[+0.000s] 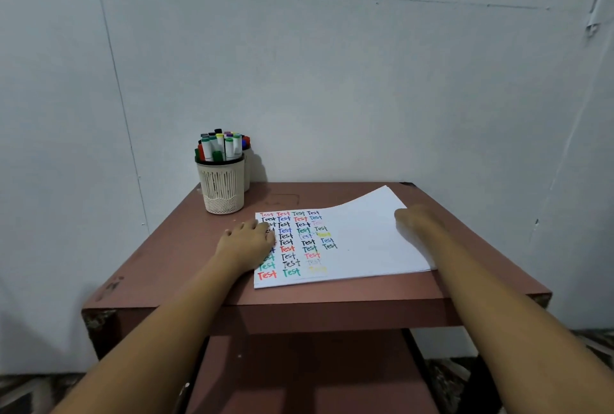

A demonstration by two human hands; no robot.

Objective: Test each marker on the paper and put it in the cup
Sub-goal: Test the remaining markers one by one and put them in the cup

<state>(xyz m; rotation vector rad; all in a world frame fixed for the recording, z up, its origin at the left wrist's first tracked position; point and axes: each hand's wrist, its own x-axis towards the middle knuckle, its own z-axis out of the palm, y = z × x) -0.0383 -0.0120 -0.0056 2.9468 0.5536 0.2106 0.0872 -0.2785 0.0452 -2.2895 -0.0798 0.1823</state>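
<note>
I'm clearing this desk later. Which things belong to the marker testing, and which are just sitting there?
Job: paper covered in "Test" words, markers, front cup holding them, left hand and right hand, both on the paper.
Just there: table, second cup behind the first (role unclear).
</note>
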